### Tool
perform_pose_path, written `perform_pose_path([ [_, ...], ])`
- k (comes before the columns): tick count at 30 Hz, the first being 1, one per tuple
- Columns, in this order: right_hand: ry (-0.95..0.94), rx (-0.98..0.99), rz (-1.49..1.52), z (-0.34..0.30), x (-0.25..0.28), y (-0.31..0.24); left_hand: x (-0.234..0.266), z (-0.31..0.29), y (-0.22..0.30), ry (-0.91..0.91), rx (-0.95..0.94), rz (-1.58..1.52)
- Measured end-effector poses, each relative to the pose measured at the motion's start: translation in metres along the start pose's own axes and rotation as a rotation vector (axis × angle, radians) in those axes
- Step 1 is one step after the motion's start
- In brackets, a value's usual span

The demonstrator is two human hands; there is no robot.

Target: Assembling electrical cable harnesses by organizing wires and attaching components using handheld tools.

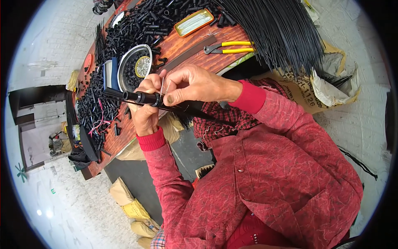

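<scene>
One view: left fisheye of a head-worn pair. The lens faces down from above the wearer, close over the hands (194, 85), which sit a little left of mid-frame. Wide coverage: the counter (233, 34) slants across the upper left, its near edge passing by the hands; the red jacket (275, 174) fills the lower right. Straight edges bow toward the rim.

Yellow-handled pliers (235, 43) on a wooden table (233, 34).
Just left of the pliers lies a brown strip (188, 54); off to their right sits a torn white bag (331, 96); well below them, a yellow sack (135, 208).
</scene>
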State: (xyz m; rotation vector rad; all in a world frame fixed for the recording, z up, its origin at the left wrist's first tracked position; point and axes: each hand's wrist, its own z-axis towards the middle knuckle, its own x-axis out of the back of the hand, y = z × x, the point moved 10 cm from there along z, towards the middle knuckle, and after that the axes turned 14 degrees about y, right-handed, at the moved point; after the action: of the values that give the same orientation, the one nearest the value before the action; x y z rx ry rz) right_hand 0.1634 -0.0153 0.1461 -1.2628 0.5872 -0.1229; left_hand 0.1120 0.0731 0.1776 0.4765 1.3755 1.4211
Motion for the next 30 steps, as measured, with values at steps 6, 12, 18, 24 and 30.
perform_pose_path([
  [6,0.09,-0.004,0.083,0.009,0.0,0.012,0.013,0.007,-0.011,-0.011,0.016,-0.044],
  [12,0.194,0.152,-0.023,0.007,0.015,-0.002,0.026,0.005,-0.026,0.131,0.068,0.03],
  [18,0.225,0.197,0.064,0.005,0.016,-0.008,0.035,0.001,-0.022,0.173,0.185,0.13],
  [24,0.265,0.168,-0.113,0.005,0.018,-0.005,0.028,-0.007,-0.009,0.355,0.168,0.144],
  [30,0.434,0.352,-0.15,-0.006,0.023,-0.027,0.03,-0.022,0.015,0.503,0.015,0.389],
])
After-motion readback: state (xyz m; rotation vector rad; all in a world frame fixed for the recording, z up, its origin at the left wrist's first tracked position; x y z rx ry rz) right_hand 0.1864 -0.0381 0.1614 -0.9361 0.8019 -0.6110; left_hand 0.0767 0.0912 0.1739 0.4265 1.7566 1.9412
